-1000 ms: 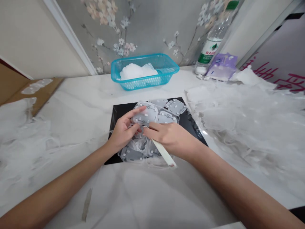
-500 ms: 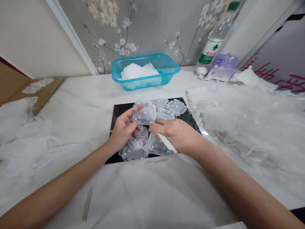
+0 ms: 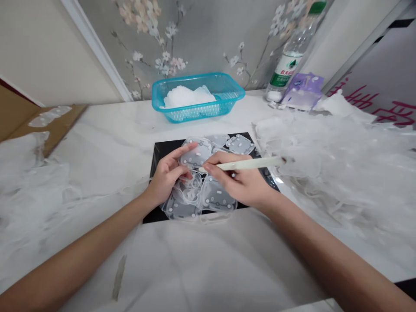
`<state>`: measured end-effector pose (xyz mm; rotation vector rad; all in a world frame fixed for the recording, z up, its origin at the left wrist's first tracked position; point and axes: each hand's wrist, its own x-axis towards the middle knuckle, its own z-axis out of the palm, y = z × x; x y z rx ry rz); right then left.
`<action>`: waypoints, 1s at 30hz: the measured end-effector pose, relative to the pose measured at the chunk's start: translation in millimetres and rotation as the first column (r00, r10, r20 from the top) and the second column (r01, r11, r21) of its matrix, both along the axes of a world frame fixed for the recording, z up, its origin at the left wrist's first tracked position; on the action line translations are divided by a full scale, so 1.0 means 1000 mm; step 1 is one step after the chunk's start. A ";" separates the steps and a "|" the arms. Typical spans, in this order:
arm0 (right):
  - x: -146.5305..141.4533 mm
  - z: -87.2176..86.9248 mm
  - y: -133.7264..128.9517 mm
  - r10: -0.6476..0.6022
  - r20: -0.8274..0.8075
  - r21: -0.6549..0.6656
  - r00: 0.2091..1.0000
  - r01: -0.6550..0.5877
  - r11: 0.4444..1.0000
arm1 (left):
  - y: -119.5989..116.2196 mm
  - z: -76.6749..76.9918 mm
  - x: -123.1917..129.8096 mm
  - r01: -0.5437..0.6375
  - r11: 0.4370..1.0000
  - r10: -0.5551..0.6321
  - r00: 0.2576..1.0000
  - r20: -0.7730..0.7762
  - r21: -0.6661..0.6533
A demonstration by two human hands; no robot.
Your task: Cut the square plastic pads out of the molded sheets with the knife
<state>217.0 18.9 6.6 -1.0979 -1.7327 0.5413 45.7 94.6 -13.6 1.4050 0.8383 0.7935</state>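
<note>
My left hand grips a translucent, rounded sheet piece by its left side, index finger stretched over the top and thumb at the lower edge. Pinched in my right hand is a pale, slim, pen-like tool; its tip is at the lower edge of that piece, and its blurred dark end points right. Below my left fingers lies a tangle of thin clear trimmings. More such pieces, one of them a grey-looking piece, rest on a black mat.
Behind the mat stands a blue plastic basket with white translucent material inside. A large pile of clear sheets spreads to the right, another pile to the left. A water bottle and a purple packet stand at the back right.
The pen-like tool has swung from pointing down toward me to lying nearly level, its far end now to the right. My right hand has turned with it; my left hand stays put.
</note>
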 end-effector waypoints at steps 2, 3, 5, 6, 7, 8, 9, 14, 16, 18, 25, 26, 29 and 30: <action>-0.002 -0.002 0.000 0.020 0.024 0.005 1.000 -0.021 1.000 | 0.000 -0.001 0.000 0.018 1.000 -0.018 1.000 0.004 0.011; -0.003 -0.003 0.000 0.026 0.035 0.009 0.999 -0.026 1.000 | 0.000 -0.001 0.000 0.024 1.000 -0.024 1.000 0.004 0.013; -0.003 -0.004 -0.001 0.035 0.050 0.017 0.998 -0.036 0.999 | 0.000 -0.001 0.000 0.032 0.999 -0.032 0.999 0.008 0.012; -0.003 -0.005 -0.001 0.039 0.054 0.019 0.998 -0.040 0.999 | 0.000 0.000 0.000 0.035 0.999 -0.035 0.999 0.012 0.009; -0.003 -0.005 -0.001 0.043 0.056 0.020 0.998 -0.044 0.999 | -0.001 0.000 0.001 0.036 0.999 -0.036 0.999 0.015 0.008; -0.003 -0.005 -0.001 0.044 0.061 0.019 0.997 -0.046 0.999 | -0.001 0.000 0.001 0.038 0.999 -0.038 0.999 0.018 0.009; -0.002 -0.005 0.000 0.045 0.068 0.019 0.997 -0.046 0.999 | -0.002 0.001 0.001 0.042 0.999 -0.042 0.999 0.019 0.014; -0.003 -0.006 -0.001 0.055 0.127 0.023 0.990 -0.059 0.998 | -0.002 0.000 0.000 0.064 0.995 -0.063 0.998 -0.022 0.074; -0.005 -0.007 -0.002 0.034 0.221 0.009 0.975 -0.037 0.999 | -0.002 -0.002 -0.001 0.071 0.992 -0.068 0.997 -0.037 0.103; -0.008 -0.008 -0.005 -0.024 0.389 0.030 0.921 0.013 0.999 | -0.002 -0.002 0.000 0.076 0.989 -0.073 0.997 -0.035 0.123; -0.020 -0.014 -0.013 -0.259 0.713 0.350 0.652 -0.011 0.937 | -0.006 0.001 0.003 0.046 0.989 -0.042 0.999 -0.035 0.139; -0.022 -0.014 -0.013 -0.282 0.714 0.381 0.641 -0.017 0.925 | -0.006 0.002 0.004 0.044 0.990 -0.039 0.998 -0.040 0.135; -0.024 -0.014 -0.013 -0.314 0.726 0.420 0.611 -0.032 0.907 | -0.007 0.001 0.004 0.046 0.990 -0.040 0.998 -0.044 0.133; -0.025 -0.015 -0.013 -0.315 0.734 0.417 0.602 -0.034 0.908 | -0.007 0.001 0.003 0.045 0.990 -0.039 0.998 -0.045 0.137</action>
